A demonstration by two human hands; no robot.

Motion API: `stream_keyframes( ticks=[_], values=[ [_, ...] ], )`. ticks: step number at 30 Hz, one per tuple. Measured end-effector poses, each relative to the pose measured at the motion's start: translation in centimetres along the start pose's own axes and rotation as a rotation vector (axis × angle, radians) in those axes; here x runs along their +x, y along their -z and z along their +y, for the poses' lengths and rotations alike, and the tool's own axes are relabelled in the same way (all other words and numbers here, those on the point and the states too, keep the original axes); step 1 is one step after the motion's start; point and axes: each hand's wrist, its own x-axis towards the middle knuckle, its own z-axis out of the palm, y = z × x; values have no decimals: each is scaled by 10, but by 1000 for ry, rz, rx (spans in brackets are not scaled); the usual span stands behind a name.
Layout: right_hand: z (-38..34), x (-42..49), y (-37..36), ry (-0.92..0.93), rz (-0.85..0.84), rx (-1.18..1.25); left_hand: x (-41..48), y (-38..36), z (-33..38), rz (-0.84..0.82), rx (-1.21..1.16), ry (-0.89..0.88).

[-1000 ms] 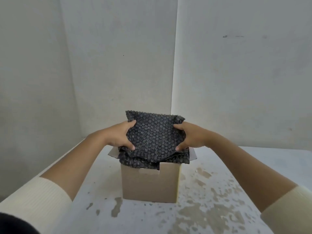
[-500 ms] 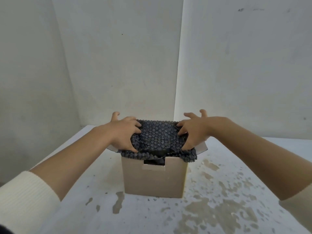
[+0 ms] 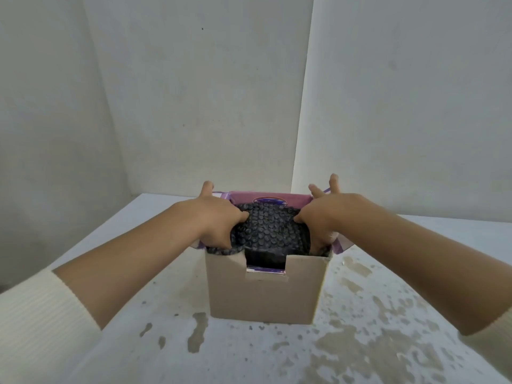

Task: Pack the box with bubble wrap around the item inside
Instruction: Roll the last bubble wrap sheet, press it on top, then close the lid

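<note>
- Both hands have dropped since a second ago, and the bubble wrap (image 3: 268,228) that stood above the box (image 3: 263,292) is now pushed into its mouth.
- Left hand (image 3: 216,217) clamps the wrap's left edge, thumb on top and fingers curled down inside the left wall; one finger sticks up free.
- A fold of wrap hangs over the near-left rim; it likely needs tucking in next.
- Wrap domes in the middle, hiding the item; the dark gap in the near wall's notch may be it, I cannot tell.
- Right hand (image 3: 324,214) grips the right edge likewise, fingers buried beside the right wall.
- Best to press both sides down evenly and gently, so the box stays square on the counter (image 3: 110,336).
</note>
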Motion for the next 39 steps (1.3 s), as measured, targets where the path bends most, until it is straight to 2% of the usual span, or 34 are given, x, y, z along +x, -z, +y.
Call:
stream_keyframes(
  ticks=[3, 7, 8, 10, 12, 15, 19, 22, 25, 28, 30, 35, 39],
  values=[
    [8, -11, 4, 75, 80, 158, -3, 5, 4, -37, 21, 15],
    [16, -29, 20, 187, 332, 538, -13, 23, -1, -44, -166, 30],
    [12, -30, 21, 226, 352, 626, -17, 32, -4, -37, -225, 48],
    [1, -25, 20, 309, 280, 715, -25, 45, -10, -64, -262, 87],
    [-7, -17, 15, 328, 165, 726, -26, 45, -14, -140, -167, 106],
    [-13, -5, 8, 285, 45, 645, -20, 30, -10, -185, -64, 113],
    [-33, 9, 1, 212, 22, 389, -7, 16, 13, -236, 165, 167],
    [-41, 19, -6, 170, -23, 333, -4, 12, 25, -275, 301, 187],
    [-35, 12, -1, 202, -73, 339, -4, 11, 14, -280, 128, 197],
    [-11, -16, 26, 313, -25, 412, -17, 27, 2, -243, -120, 175],
    [9, -33, 42, 326, -7, 373, -24, 39, -5, -205, -165, 166],
    [6, -21, 26, 118, -53, 22, -12, 35, 1, -223, 92, 217],
    [-15, -6, 9, 60, -82, -179, -1, 22, 21, -217, 301, 237]
  ],
)
